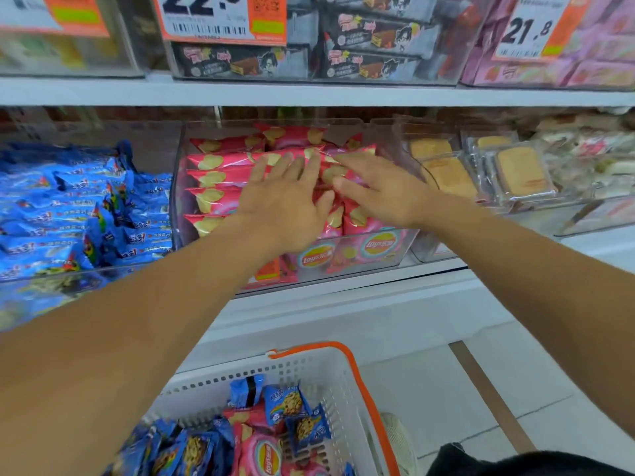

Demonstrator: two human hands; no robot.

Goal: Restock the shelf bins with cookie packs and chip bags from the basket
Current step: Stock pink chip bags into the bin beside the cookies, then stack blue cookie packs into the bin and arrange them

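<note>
Both hands reach into the clear middle shelf bin (388,130), which is full of pink chip bags (220,161). My left hand (287,197) lies flat with spread fingers on top of the bags. My right hand (376,187) presses with straight fingers on the bags just to the right. Neither hand holds anything. To the left, a bin holds blue cookie packs (68,214). Below, the white basket (309,369) with an orange handle contains blue cookie packs (292,405) and pink chip bags (264,453).
A bin of clear-boxed yellow biscuits (515,170) stands to the right of the chip bin. The upper shelf carries dark snack boxes (371,67), pink packs (591,63) and orange price tags (223,15). Pale floor tiles (481,389) lie right of the basket.
</note>
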